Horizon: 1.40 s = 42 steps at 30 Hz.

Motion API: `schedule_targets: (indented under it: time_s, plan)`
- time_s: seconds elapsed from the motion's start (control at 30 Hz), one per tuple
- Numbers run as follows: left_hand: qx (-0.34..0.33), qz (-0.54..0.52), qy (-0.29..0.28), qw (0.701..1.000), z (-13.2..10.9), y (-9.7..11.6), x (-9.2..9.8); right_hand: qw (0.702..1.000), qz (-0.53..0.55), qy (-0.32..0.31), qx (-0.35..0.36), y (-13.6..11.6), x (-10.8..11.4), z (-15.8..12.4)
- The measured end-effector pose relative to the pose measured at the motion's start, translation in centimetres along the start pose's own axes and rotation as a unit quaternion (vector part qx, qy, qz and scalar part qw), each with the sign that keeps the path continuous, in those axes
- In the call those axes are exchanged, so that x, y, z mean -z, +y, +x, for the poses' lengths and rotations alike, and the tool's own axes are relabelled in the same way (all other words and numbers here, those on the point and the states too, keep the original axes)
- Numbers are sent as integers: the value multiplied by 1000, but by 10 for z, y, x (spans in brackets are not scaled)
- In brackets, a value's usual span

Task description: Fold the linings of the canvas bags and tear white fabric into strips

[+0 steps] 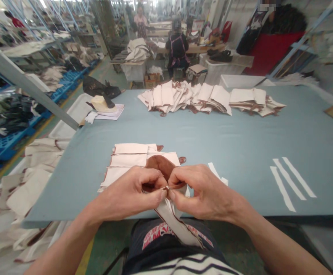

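Observation:
Both hands pinch the edge of one sewn fabric piece [161, 163], cream with a brown inner side, held over the table's front edge. My left hand [134, 187] grips it between thumb and bent fingers. Close against it, my right hand [199, 189] pinches the same edge, the thumbs nearly touching. A cream tail of the piece hangs down toward my lap. Just behind the hands lies a row of flat cream pieces [129, 160] with brown edging and small brown loops. What exactly sits between the fingertips is too small to make out.
On the blue-grey table [212, 133], a long heap of cream pieces [180, 95] lies at the back. White strips [293, 179] lie at the right. A yellowish block [99, 103] rests on papers at the left. Bins of fabric [37, 179] stand left; a seated person [177, 49] is beyond.

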State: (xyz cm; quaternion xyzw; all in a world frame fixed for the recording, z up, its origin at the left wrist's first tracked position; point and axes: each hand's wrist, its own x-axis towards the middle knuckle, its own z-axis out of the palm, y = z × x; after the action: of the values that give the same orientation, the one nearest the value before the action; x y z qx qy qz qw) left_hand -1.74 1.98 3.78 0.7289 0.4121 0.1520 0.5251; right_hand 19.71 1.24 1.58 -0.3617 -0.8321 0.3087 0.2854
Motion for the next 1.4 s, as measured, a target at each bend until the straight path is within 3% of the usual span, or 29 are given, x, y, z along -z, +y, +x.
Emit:
schedule_targets:
  time_s: [0.17, 0.3, 0.47, 0.63, 0.77, 0.83, 0.93, 1.07, 1.17, 1.3, 1.4]
  plan:
    - [-32, 79, 3, 996, -1, 3, 5, 1000, -18, -8, -20, -3, -1, 3]
    - [-89, 127, 32, 987, -2, 7, 3, 997, -39, -55, -45, -5, -2, 8]
    - [-110, 214, 81, 967, -3, 1, -4, 995, -28, -80, -52, 1, -8, 13]
    - [-162, 309, 121, 929, -8, -15, -12, 991, -17, -94, -94, 6, -10, 14]
    - [-262, 389, 171, 867, -9, -29, -18, 989, 10, -85, -117, 3, -6, 15]
    - [-320, 406, 195, 833, -8, -35, -19, 985, 61, -84, -137, 4, -4, 14]
    - [-376, 411, 197, 807, -6, -38, -17, 962, 186, -111, -165, 9, -6, 12]
    - [-394, 408, 167, 806, -6, -32, -14, 911, 343, -124, -192, 18, -14, 8]
    - [-386, 417, 152, 809, -5, -28, -14, 897, 376, -103, -207, 21, -18, 5]
    - [-370, 364, 172, 838, -2, -32, -23, 915, 333, -90, -208, 19, -17, 0]
    - [-282, 269, 167, 906, -4, -31, -26, 950, 253, -68, -169, 14, -11, -5]
